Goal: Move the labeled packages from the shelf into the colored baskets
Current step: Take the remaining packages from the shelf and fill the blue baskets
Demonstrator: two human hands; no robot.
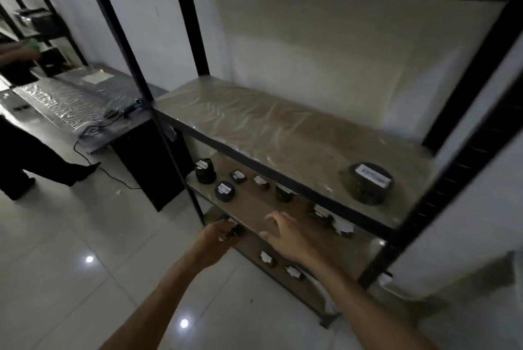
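Left hand [219,233] grips a dark package [236,229] at the shelf [249,216] edge.

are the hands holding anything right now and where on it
The left hand grips a small dark labeled package at the shelf's front edge; the grip point is hidden. The right hand is spread open, holding nothing.

Dim room: white walls [158,24], glossy pale floor tiles [70,250], plastic-wrapped table [70,100] at left.
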